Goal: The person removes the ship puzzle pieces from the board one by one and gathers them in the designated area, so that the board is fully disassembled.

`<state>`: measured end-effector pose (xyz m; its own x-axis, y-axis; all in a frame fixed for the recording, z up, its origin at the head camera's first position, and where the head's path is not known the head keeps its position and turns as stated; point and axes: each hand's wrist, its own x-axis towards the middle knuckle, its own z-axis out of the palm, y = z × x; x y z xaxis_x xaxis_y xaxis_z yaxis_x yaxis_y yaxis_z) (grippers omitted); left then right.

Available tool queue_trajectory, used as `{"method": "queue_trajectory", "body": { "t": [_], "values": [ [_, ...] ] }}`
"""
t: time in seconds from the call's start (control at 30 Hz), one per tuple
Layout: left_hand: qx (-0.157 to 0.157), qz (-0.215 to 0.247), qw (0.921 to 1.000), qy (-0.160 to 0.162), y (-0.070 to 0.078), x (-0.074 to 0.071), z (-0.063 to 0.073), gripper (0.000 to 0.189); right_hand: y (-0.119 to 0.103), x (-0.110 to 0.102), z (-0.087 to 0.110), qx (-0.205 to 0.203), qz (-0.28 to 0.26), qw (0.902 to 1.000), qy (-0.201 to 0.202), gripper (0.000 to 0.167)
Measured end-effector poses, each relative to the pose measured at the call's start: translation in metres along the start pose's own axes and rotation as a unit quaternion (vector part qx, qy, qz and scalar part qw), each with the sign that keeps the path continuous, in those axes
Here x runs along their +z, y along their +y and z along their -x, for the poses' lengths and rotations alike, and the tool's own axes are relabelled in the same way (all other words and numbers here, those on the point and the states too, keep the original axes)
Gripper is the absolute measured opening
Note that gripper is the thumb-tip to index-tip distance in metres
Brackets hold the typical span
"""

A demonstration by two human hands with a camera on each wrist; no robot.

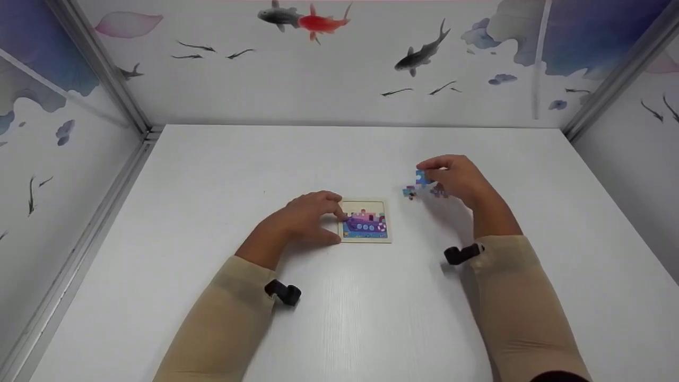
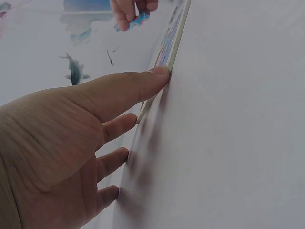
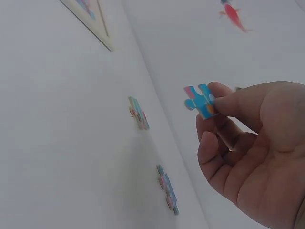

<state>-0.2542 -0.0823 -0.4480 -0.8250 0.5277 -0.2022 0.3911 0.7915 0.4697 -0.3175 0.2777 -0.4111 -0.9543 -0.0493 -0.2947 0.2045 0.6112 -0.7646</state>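
In the head view a small wooden puzzle tray (image 1: 389,239) lies flat, showing a purple and pink ship picture (image 1: 366,227) with bare wood above it. My left hand (image 1: 310,215) rests at the tray's left side. Its thumb touches the tray's edge in the left wrist view, the other fingers spread and reaching down to the table. Raised above the table to the right, my right hand (image 1: 456,178) pinches a blue puzzle piece (image 3: 201,101) between thumb and fingers. Below it lie a loose puzzle piece (image 1: 409,192) and another puzzle piece (image 1: 438,191), partly hidden by the hand.
The white table (image 1: 212,175) reaches back to a white wall (image 1: 339,79) printed with fish. Side panels with metal posts (image 1: 101,63) stand left and right. Each sleeve carries a small black wrist device (image 1: 284,292) at its cuff.
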Motion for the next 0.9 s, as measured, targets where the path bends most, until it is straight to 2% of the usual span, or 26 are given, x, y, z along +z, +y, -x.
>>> {"method": "queue_trajectory", "body": {
  "t": [0.17, 0.3, 0.67, 0.9],
  "values": [
    [-0.007, 0.001, 1.0000, 0.003, 0.000, 0.000, 0.000, 0.044, 0.025, -0.029, 0.001, -0.001, -0.058, 0.9977, 0.035, 0.036],
    [-0.007, 0.003, 1.0000, 0.001, 0.001, 0.000, 0.000, 0.044, 0.046, -0.045, 0.004, 0.013, -0.084, 0.9944, 0.062, 0.041],
    [0.000, 0.003, 1.0000, -0.005, 0.000, -0.001, 0.000, 0.043, 0.084, -0.066, 0.010, 0.047, -0.038, 0.9959, 0.067, 0.045],
    [-0.003, 0.006, 0.9999, -0.008, 0.002, -0.003, 0.002, 0.043, 0.092, -0.067, 0.010, 0.063, -0.031, 0.9948, 0.073, 0.044]
  ]
}}
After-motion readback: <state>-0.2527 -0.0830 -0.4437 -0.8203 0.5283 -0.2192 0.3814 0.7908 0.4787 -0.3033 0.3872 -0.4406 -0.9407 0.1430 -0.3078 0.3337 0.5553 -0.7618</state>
